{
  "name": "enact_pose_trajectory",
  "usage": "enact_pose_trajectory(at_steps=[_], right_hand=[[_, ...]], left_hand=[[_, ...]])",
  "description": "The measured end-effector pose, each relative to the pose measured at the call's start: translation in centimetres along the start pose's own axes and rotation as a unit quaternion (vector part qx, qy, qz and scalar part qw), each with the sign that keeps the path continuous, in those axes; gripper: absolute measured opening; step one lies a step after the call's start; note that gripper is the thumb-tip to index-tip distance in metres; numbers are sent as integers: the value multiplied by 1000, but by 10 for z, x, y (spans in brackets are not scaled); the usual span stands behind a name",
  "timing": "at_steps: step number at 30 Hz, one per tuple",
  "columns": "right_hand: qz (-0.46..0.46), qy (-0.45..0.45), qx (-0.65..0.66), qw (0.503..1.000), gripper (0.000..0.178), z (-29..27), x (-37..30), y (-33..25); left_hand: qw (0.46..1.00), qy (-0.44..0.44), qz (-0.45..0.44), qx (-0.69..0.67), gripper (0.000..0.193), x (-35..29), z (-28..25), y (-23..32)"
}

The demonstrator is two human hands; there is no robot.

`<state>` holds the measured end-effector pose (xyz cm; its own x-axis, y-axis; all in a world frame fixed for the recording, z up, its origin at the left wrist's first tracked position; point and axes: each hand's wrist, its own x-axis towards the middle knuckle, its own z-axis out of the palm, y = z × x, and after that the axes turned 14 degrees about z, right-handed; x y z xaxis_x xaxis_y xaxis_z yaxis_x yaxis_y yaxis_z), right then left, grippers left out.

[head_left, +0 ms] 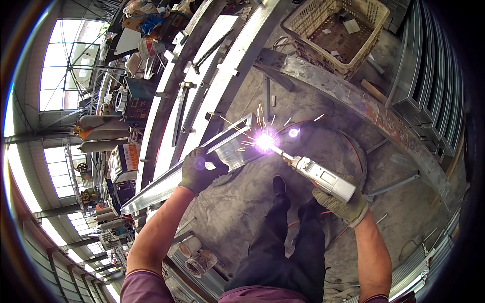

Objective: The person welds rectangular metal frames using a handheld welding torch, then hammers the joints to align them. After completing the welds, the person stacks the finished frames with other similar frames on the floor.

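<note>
My left hand (198, 172), in a dirty work glove, grips the edge of a long, shiny metal channel (230, 150). Its near end slopes down toward the lower left. In my right hand (348, 206), also gloved, is a pale handheld welding torch (323, 178), with the fingers wrapped round its rear part. The torch's nozzle points up and left at the far end of the channel. A bright violet-white glare (264, 141) burns there and throws sparks; it hides the exact spot where tip and metal meet.
Long steel beams (237, 63) lie to the left, with a drill bit (212, 50) on them. At the far right stand a plastic crate (343, 68), a rusty beam (343, 93) and stacked metal profiles (429, 86). Cables cross the concrete floor (222, 212); buckets (199, 262) sit lower left.
</note>
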<state>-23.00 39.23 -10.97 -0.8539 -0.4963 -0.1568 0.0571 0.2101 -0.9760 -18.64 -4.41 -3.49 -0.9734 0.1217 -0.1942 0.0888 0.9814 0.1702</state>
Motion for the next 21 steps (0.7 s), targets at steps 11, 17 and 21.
enact_pose_trajectory(at_steps=[11, 17, 21], right_hand=[[11, -1, -3, 1000, 28, 1, -3, 3], [8, -1, -6, 1000, 28, -1, -4, 1], [8, -2, -12, 1000, 28, -2, -5, 1]], left_hand=[[999, 22, -1, 24, 58, -2, 4, -3], [1000, -5, 3, -14, 57, 3, -4, 4], [1000, -9, 4, -2, 58, 2, -4, 3]])
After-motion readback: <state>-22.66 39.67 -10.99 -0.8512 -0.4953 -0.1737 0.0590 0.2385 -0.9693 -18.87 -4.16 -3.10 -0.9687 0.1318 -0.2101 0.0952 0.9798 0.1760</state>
